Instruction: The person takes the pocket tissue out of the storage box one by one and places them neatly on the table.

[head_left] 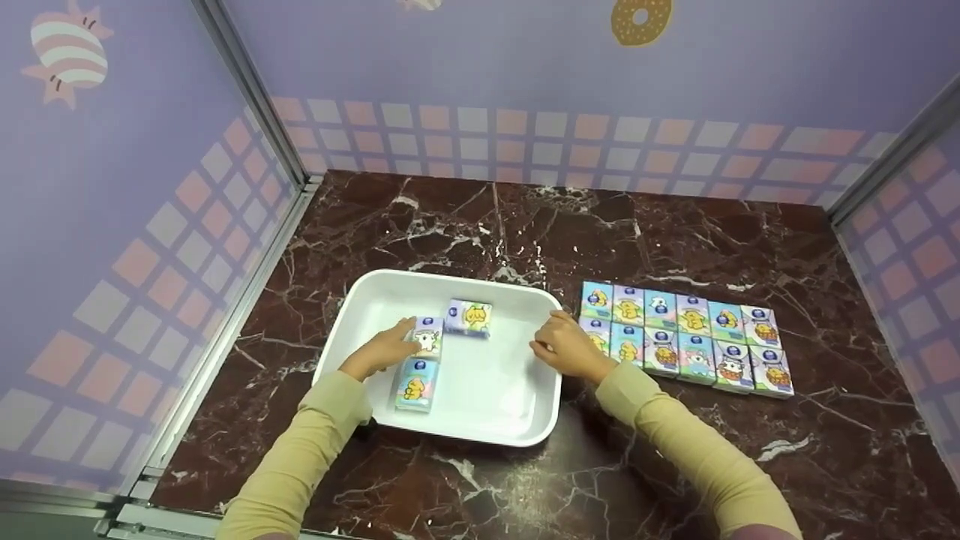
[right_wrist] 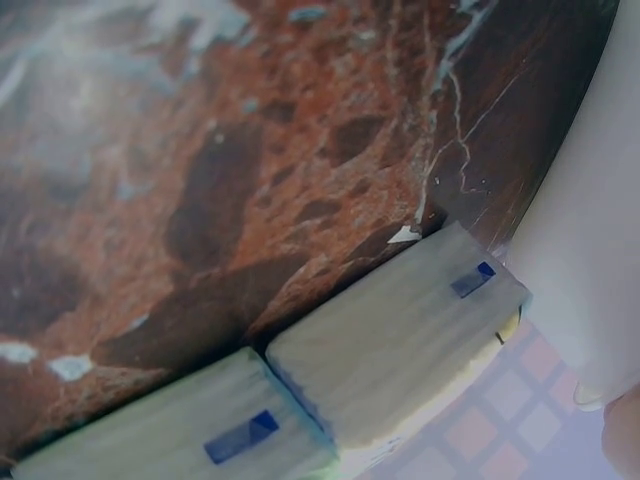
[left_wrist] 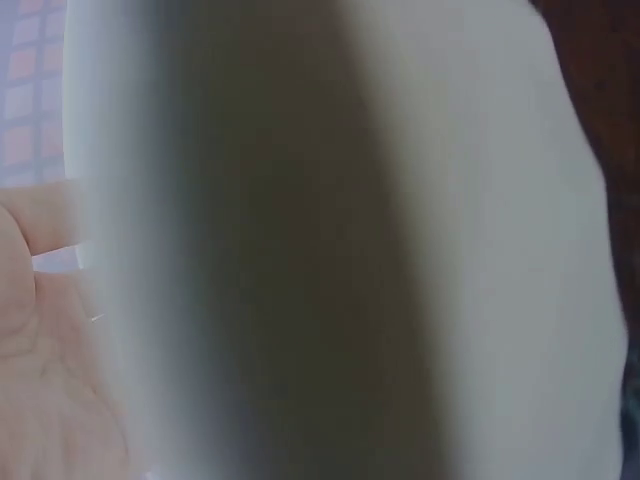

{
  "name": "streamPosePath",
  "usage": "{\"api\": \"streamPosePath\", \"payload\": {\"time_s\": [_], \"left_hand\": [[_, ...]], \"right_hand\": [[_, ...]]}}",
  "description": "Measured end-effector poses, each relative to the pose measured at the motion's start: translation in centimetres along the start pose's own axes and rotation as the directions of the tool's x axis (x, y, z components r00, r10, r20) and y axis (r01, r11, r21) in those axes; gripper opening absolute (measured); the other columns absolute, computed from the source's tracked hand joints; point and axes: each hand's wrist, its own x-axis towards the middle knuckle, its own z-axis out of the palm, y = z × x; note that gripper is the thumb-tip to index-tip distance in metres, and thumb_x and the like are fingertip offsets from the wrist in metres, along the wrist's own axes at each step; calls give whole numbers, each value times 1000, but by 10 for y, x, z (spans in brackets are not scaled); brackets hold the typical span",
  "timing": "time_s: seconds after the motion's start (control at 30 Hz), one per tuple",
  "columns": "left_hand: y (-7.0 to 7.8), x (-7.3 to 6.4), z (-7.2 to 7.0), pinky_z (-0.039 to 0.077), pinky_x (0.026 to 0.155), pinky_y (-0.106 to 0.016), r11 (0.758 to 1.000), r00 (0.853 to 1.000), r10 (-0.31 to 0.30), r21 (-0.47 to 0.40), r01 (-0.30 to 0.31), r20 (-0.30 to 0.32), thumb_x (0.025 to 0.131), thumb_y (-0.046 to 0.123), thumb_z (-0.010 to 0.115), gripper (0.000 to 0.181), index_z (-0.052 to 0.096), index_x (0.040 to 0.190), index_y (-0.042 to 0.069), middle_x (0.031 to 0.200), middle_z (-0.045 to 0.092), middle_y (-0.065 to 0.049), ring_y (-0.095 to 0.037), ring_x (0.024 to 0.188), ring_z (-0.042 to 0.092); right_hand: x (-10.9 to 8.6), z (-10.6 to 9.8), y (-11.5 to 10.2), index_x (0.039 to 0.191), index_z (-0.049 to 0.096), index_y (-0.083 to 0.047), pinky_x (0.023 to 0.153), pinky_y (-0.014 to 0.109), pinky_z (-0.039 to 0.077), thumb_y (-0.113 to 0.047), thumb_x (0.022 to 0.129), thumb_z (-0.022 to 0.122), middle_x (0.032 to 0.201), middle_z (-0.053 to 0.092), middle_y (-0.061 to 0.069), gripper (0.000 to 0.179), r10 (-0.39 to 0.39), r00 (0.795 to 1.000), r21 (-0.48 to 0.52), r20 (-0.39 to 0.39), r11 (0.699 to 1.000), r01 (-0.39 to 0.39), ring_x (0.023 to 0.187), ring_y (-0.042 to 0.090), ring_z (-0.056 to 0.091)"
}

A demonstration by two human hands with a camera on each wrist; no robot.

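A white plastic tub (head_left: 495, 390) stands on the marble-patterned table with three small cartoon-printed packs in it. My left hand (head_left: 382, 349) reaches over the tub's left side, its fingertips at the left edge of a pack with a white cartoon animal (head_left: 427, 339). Just below lies a light-blue pack (head_left: 415, 386), end to end with it. A purple pack with a yellow figure (head_left: 469, 317) sits near the back wall. My right hand (head_left: 570, 346) grips the tub's right rim with curled fingers. In the left wrist view, a large blurred pale surface hides most of the left hand (left_wrist: 50, 350).
Right of the tub, two rows of similar packs (head_left: 660, 349) lie tightly side by side. Two of their ends (right_wrist: 400, 340) show close beside the tub wall (right_wrist: 590, 220) in the right wrist view. Purple panels (head_left: 480, 67) enclose the table (head_left: 480, 217) at back and sides.
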Motion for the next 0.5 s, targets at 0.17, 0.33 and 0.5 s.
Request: {"api": "streamPosePath", "payload": {"time_s": [0.17,0.33,0.5], "left_hand": [[-1,4,7,32,93,-65,992,998,-49,-110,54,46,90,26,44,68,5,144,16,150,1,-12,-41,131,18],[3,6,13,45,84,-49,990,999,-48,-130,50,15,88,25,47,70,5,144,18,150,-4,-7,-35,119,38],[8,8,20,47,80,-38,990,999,-31,-136,29,-10,87,20,48,69,9,144,18,150,-8,-4,-32,123,33]], "right_hand": [[0,0,0,60,56,-9,97,42,36,-16,82,55,60,57,3,23,2,1000,-1,-4,1000,-2,64,20,54],[0,-1,0,59,56,-9,97,41,36,-16,82,55,59,57,3,23,1,1000,3,-13,1000,-1,64,20,54],[0,-1,-1,59,56,-9,95,42,37,-16,81,56,59,56,3,23,-10,1000,-1,-27,1000,10,63,19,53]]}}
